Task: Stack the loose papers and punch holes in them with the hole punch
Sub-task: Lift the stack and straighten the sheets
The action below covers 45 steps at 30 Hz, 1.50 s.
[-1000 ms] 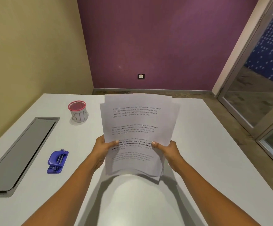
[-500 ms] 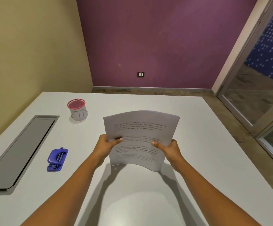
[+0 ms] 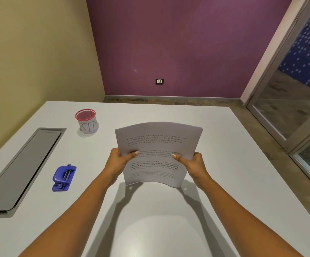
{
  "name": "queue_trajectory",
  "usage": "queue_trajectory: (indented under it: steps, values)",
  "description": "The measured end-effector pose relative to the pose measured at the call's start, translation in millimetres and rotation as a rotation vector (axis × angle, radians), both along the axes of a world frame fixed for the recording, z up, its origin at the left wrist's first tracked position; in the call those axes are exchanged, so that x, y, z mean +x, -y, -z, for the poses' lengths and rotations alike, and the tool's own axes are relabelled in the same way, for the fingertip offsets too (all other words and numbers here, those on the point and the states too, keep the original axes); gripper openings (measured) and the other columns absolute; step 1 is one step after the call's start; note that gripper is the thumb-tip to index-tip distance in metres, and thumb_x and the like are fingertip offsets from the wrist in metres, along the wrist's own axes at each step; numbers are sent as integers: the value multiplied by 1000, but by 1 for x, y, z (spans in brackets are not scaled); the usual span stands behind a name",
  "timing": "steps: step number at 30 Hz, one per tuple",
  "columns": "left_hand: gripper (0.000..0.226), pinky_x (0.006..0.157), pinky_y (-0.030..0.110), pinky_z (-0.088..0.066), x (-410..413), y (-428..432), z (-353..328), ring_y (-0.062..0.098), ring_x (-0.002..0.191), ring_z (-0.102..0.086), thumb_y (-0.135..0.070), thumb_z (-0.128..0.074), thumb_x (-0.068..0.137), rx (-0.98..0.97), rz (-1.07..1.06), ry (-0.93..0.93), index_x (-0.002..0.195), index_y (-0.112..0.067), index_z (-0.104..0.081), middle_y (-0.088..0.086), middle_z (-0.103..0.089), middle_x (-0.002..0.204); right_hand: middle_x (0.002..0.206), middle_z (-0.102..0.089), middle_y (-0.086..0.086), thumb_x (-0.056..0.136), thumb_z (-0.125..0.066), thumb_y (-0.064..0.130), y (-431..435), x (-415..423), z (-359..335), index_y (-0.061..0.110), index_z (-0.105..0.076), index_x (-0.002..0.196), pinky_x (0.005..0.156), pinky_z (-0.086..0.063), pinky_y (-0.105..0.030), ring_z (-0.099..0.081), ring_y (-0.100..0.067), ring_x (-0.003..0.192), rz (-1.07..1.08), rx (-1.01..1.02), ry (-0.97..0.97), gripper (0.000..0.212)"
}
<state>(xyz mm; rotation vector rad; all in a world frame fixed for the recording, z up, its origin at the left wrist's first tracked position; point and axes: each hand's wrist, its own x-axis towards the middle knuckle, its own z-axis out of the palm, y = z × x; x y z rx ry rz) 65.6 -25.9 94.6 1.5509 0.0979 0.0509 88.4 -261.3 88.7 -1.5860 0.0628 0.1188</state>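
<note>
While both hands pinch the papers (image 3: pixel 157 145) at mid-edges above the desk (image 3: pixel 224 164), right of the hole punch (image 3: pixel 63 178), item: light, limp sheets that bow and slide; best gripped at the side edges.

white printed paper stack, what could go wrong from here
The white printed paper stack bows between the left hand and right hand, gripped at its side edges, so sheets may slide out of line. The blue plastic hole punch lies to the left; reaching it frees one hand and the stack could fan.
</note>
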Motion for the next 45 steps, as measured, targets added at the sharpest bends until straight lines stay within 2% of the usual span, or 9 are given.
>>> queue_trajectory:
  steps: [6,13,19,22,26,29,34,42,45]
  values:
    - [24,63,11,-53,4,-1,-6,-2,74,-68,-5,-70,76,4,-2,31,82,-27,-69,-17,-74,78,90,-72,7,71,-78,13,3,2,-8,27,-69,84,74,-52,-24,-67,-12,86,-12,11,39,21]
    - [20,62,11,-51,5,3,-6,-3,72,-67,-8,-68,79,-6,-17,23,84,-27,-68,-18,-73,75,87,-70,8,74,-76,17,-1,0,-8,28,-66,84,68,-50,-23,-65,-11,82,30,-9,27,18]
    - [19,66,17,-52,6,-2,-4,3,75,-69,-9,-71,76,-13,-8,-5,86,-26,-69,-14,-74,80,84,-70,13,71,-78,17,-1,1,-12,29,-64,81,57,-49,-13,-66,-3,74,21,-18,14,21]
    - [17,74,25,-49,3,-2,5,9,78,-67,-6,-70,77,-27,-7,-61,85,-22,-69,-10,-74,81,87,-70,8,72,-77,15,-1,-1,-9,28,-64,84,59,-49,-15,-66,-6,77,-1,-36,10,22]
    - [16,68,18,-52,2,-3,5,6,74,-68,-8,-68,79,-12,-10,-61,83,-23,-70,-13,-75,75,94,-69,0,75,-76,17,-3,0,-10,21,-64,91,65,-50,-22,-65,-15,81,28,-40,10,21]
    - [18,61,11,-51,4,-4,-2,1,72,-69,-7,-68,78,-9,-3,-34,82,-24,-70,-14,-75,77,87,-68,10,74,-76,18,-4,2,-14,28,-62,86,59,-48,-16,-64,-8,78,39,-23,23,21]
    - [20,73,23,-51,3,-3,-5,12,86,-67,-5,-68,78,-11,12,-26,91,-20,-67,-3,-71,94,86,-68,10,72,-77,13,-3,0,-10,28,-64,83,65,-49,-18,-64,-8,80,-4,-46,20,22]
    - [20,79,26,-51,1,0,-6,13,88,-65,-8,-66,80,-4,7,-14,90,-25,-67,-7,-70,95,86,-69,9,75,-75,18,-3,4,-9,29,-64,82,66,-51,-24,-64,-11,79,28,-47,35,17]
    - [16,85,33,-49,-2,2,2,20,92,-64,-10,-64,83,8,17,-56,94,-22,-66,-2,-70,96,89,-69,5,75,-75,15,-1,2,-1,25,-64,87,66,-49,-21,-64,-9,81,17,-50,4,19]
